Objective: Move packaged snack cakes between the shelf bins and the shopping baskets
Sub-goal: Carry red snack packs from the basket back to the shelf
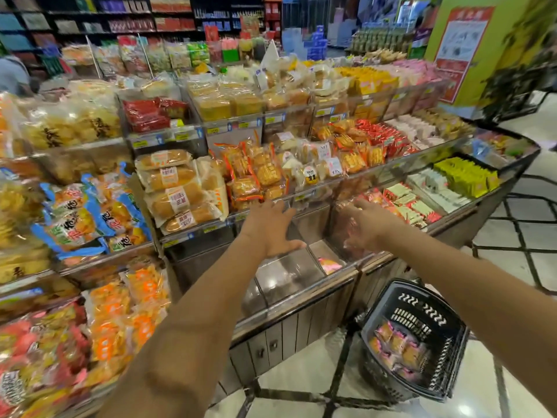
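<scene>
Pink-wrapped snack cakes (398, 351) fill the black shopping basket (446, 315) below the right hand (366, 226); both hands spread, left hand (271, 227) empty, bin (289, 276) contents blurred.

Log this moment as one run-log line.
left hand: open, over clear bin | right hand: open, empty | basket: on floor, holds snack cakes

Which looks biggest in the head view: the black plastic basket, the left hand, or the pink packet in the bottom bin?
1. Black plastic basket
2. Left hand, though nearness may inflate it
3. Pink packet
</scene>
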